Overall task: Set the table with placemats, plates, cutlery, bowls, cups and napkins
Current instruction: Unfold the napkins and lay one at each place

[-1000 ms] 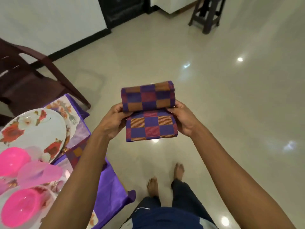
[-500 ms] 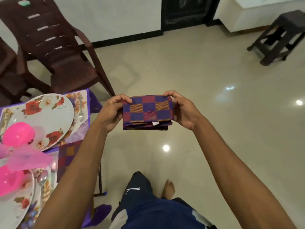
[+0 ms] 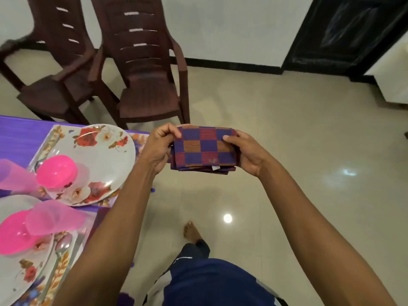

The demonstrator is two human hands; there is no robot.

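The napkin step is in hand: a folded checked cloth napkin (image 3: 204, 149) is held in the air over the bare floor, at about three o'clock from the far floral plate (image 3: 103, 151). The left hand (image 3: 157, 149) pinches its left edge, thumb on top, and the right hand (image 3: 245, 153) grips the right edge likewise. Both place settings at nine o'clock already carry pink bowls (image 3: 57, 167) and a spoon (image 3: 63, 245). Next, I judge, the napkin must be carried left and laid flat beside a plate on the purple tablecloth (image 3: 19, 138).
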